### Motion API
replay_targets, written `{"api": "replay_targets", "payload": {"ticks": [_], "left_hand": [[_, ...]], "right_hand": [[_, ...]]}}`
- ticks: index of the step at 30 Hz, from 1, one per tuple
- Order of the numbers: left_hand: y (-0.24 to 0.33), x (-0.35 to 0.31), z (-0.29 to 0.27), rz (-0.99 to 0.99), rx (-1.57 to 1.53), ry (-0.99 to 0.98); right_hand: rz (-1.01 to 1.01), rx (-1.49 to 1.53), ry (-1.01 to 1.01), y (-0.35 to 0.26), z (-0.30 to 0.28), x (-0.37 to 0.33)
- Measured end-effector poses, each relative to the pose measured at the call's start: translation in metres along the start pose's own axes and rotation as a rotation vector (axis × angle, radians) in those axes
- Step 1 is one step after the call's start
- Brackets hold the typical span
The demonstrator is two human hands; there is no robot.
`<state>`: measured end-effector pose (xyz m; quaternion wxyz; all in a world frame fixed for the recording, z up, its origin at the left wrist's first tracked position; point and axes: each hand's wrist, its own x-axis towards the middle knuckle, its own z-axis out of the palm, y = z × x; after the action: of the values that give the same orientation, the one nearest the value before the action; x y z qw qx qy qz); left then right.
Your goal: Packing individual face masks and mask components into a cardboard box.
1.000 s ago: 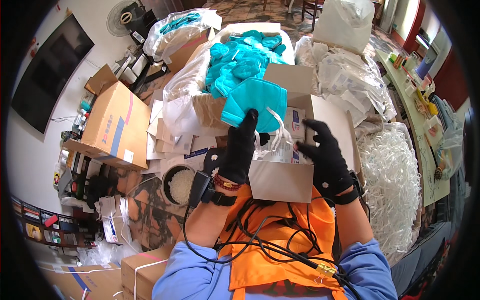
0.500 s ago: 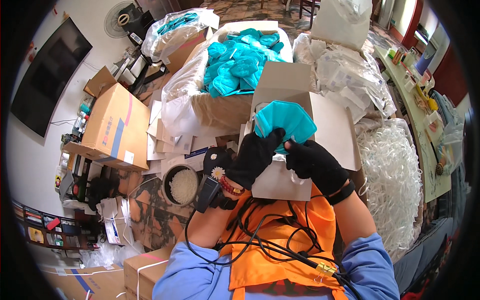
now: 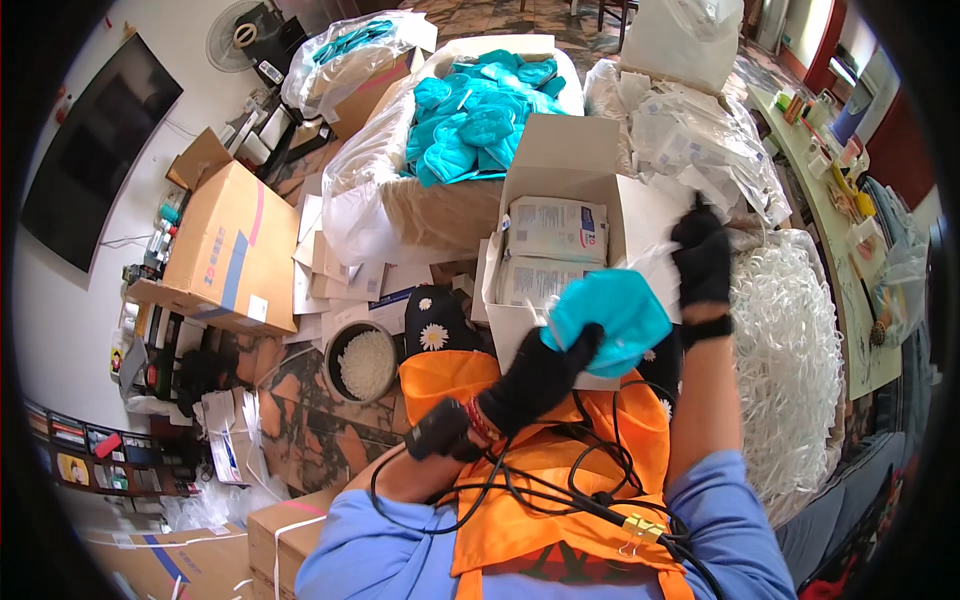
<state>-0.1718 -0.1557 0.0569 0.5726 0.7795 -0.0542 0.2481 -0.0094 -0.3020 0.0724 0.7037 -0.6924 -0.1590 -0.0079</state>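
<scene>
My left hand point(image 3: 540, 375), in a black glove, pinches a teal folded face mask point(image 3: 618, 312) in front of the white carton. Whether it is one mask or a small stack, I cannot tell. My right hand point(image 3: 703, 258), gloved too, is lifted beside the carton's right flap, a finger stretched toward a heap of clear plastic packets point(image 3: 680, 140); no mask shows in it, and its fingers are slightly blurred. Inside the open white carton point(image 3: 560, 150) lie printed white packs point(image 3: 556, 228). Behind stands a plastic-lined box heaped with teal masks point(image 3: 480, 120).
White looped straps point(image 3: 785, 370) fill a container on my right, beside a long green table point(image 3: 870, 350). A bowl of white bits point(image 3: 367, 365) sits left of my lap, near a brown carton point(image 3: 228, 250). Black cables point(image 3: 530, 485) lie across my orange apron point(image 3: 500, 540).
My right hand has let go of the mask and moved right and up, toward the packets. My left hand has brought the mask lower and nearer, uncovering the packs in the carton.
</scene>
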Motion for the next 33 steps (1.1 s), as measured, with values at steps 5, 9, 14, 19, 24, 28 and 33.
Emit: {"api": "replay_targets", "payload": {"ticks": [5,9,14,19,24,28,33], "left_hand": [[0.028,0.033,-0.012,-0.832,-0.871,-0.183],[0.033,0.055,-0.004,-0.718,-1.81,-0.468],[0.021,0.027,0.001,-0.818,-1.801,-0.312],[0.005,0.044,-0.026,-0.516,-0.782,-0.062],[0.016,0.05,-0.053,-0.487,-0.436,-0.064],[0.016,0.052,-0.045,-0.507,-0.283,0.099],[0.003,0.049,-0.047,-0.226,0.099,0.173]], "right_hand": [[0.143,0.261,-0.209,-0.006,-0.045,0.021],[0.691,0.808,-0.465,0.007,0.004,-0.043],[0.541,0.861,-0.499,-0.005,0.028,-0.05],[0.563,0.595,-0.159,-0.076,0.034,-0.035],[0.541,0.313,-0.274,-0.069,0.032,-0.026],[0.502,0.49,-0.253,-0.072,0.048,-0.047],[0.751,0.24,-0.55,-0.064,0.057,-0.06]]}}
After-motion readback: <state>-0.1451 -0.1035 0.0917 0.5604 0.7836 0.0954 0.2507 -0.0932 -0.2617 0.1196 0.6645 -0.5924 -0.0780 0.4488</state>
